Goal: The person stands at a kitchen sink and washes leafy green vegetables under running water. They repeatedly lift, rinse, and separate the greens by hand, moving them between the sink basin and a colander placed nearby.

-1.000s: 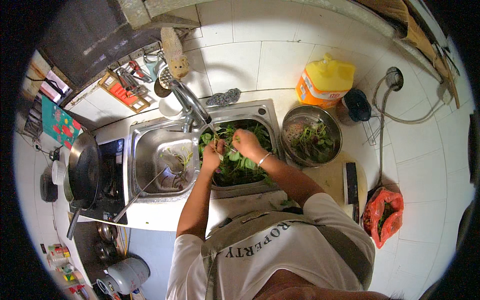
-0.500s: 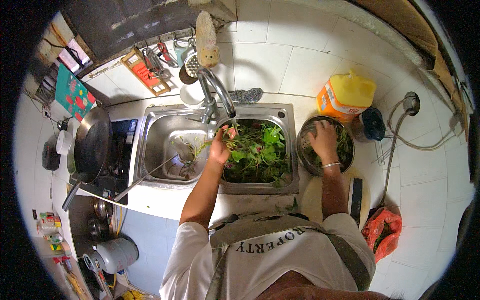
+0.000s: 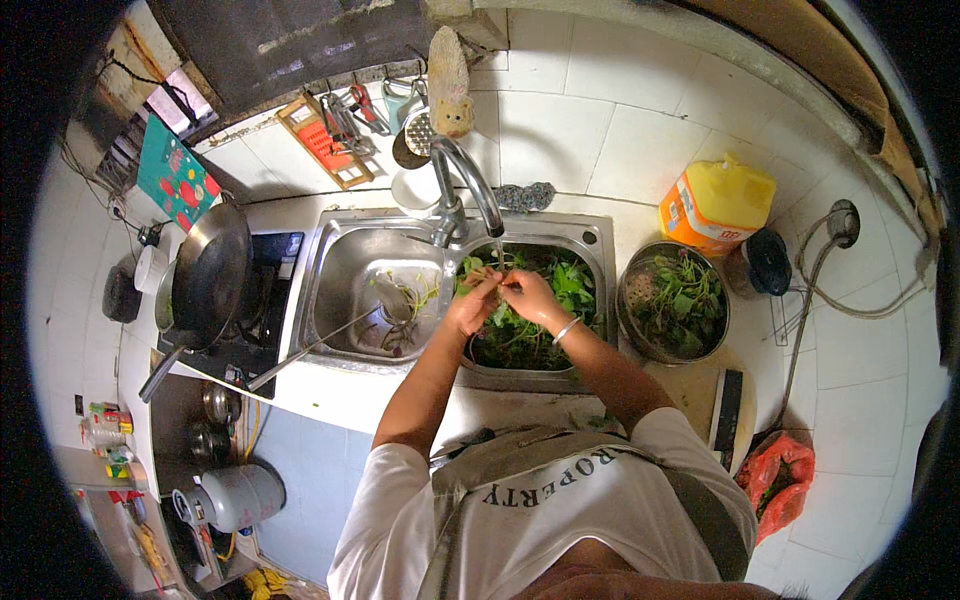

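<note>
My left hand (image 3: 474,308) and my right hand (image 3: 535,300) meet fingertip to fingertip above the right sink basin, just below the faucet (image 3: 470,180). Both are closed in a pinch around a sprig of leafy greens, mostly hidden by the fingers. Under them, loose leafy greens (image 3: 540,335) fill the right basin (image 3: 540,378). A round metal colander (image 3: 640,335) to the right holds more greens (image 3: 690,300). In the left basin (image 3: 345,260) lie a long-handled ladle (image 3: 392,303) and scattered stems (image 3: 425,298).
A wok (image 3: 212,275) sits on the black stove (image 3: 275,290) at left. Behind the colander stands a yellow jug (image 3: 720,200), beside a dark jar (image 3: 760,262). A cutting board (image 3: 690,390) carries a black-handled tool (image 3: 727,410). A red plastic bag (image 3: 780,485) hangs at the right.
My right hand has left the colander and moved left to join my left hand under the faucet. The view has shifted slightly, so the scene sits further right.
</note>
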Motion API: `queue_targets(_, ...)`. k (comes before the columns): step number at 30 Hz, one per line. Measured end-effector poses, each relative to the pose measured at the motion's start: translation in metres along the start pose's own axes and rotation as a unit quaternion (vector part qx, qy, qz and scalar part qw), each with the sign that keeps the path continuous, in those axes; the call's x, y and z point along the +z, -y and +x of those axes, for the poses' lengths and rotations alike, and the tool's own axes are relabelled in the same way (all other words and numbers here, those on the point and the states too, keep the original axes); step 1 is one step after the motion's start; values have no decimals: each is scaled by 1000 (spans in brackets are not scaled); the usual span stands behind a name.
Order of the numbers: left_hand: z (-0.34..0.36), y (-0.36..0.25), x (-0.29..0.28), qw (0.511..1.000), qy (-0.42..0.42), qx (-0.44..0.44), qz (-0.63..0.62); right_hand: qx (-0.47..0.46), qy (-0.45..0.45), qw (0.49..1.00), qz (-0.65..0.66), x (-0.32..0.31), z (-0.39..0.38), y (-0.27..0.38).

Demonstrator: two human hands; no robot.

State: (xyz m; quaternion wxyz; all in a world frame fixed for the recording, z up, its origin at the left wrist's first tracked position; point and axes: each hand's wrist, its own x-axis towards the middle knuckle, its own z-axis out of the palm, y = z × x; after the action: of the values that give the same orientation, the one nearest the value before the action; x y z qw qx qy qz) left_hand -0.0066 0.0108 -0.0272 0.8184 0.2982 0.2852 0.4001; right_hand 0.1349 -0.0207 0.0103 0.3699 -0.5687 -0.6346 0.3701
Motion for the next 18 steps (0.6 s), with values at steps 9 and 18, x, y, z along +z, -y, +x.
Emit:
queue_targets(9,-15,-21,32,990,-56,-25,130,98,115,941,301,-21,0,-19)
queue_targets(18,-4,-8,12,994,-80,17,69,173,18,902,395,-18,2,-19)
